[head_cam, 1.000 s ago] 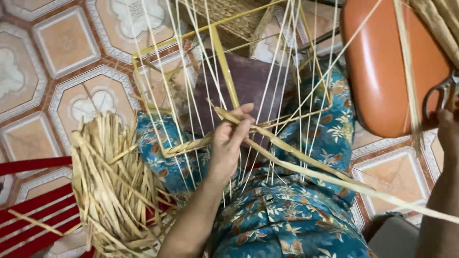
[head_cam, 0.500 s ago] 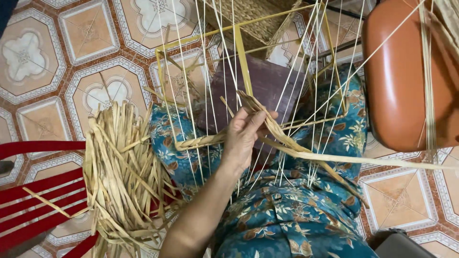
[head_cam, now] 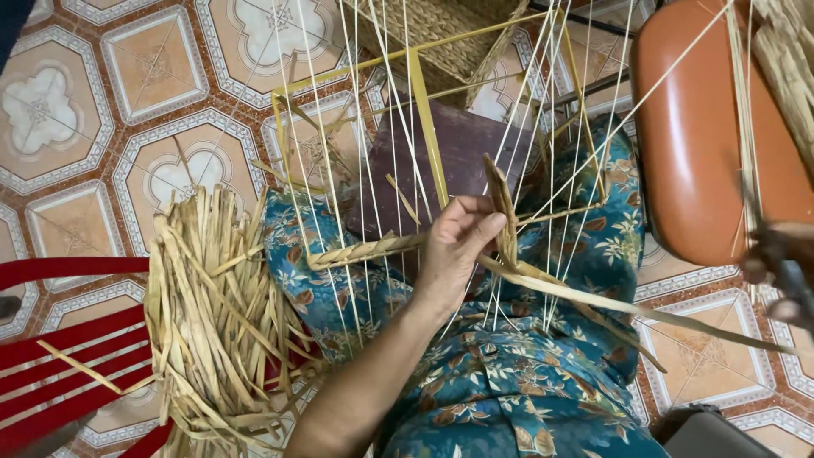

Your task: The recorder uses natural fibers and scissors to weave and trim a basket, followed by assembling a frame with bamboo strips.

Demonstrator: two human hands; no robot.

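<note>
I see my left hand pinching a flat straw strip between thumb and fingers, right at the bottom bar of a yellow wire frame strung with white cords. The strip folds upward just beside my fingertips and its long end runs away toward my right hand, which sits blurred at the far edge; I cannot tell whether it is closed or what it holds. A woven band of straw lies along the frame bar, touching my left hand's knuckles. A loose bundle of straw rests on a red chair, well apart on the outer side of my left forearm. An orange stool stands just above my right hand.
</note>
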